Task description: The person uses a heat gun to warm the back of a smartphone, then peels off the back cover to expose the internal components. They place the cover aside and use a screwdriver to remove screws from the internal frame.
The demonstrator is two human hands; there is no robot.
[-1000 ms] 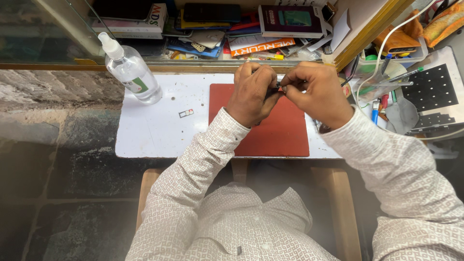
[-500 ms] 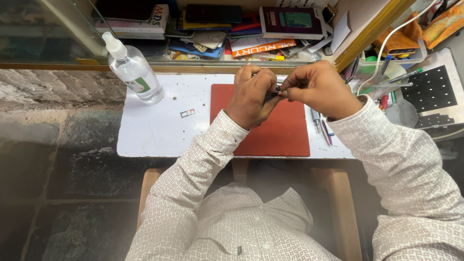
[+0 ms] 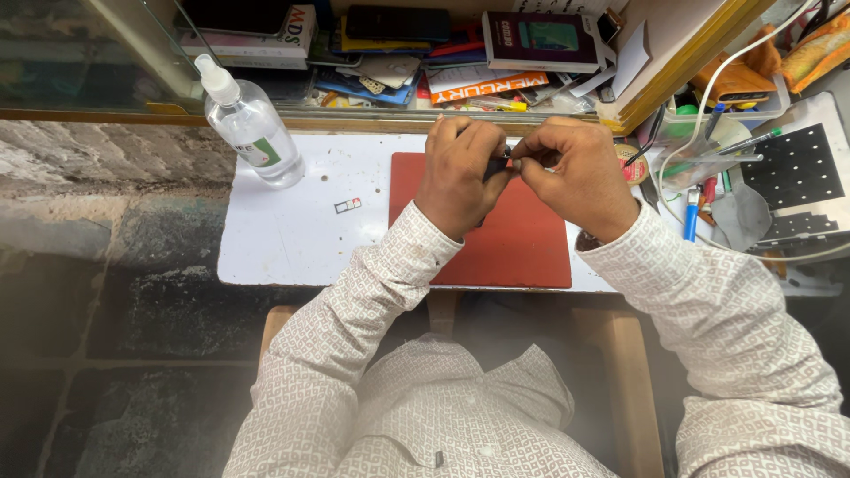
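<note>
1. Head view: pinching a small dark part between left hand and right hand, both closed on it.
2. Hovering above the red mat, part's long axis running hand to hand, equally near both.

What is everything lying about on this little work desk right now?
small dark part: one, black, pinched between both hands
mat: one, red, middle of white desk
bottle: one, clear, white nozzle, desk's far left
small tray: one, silvery, left of mat
boxes and papers: many, mixed colours, behind desk
tools: several, right of mat
board with holes: one, black, far right
left hand: one, grip on part
right hand: one, grip on part
</note>
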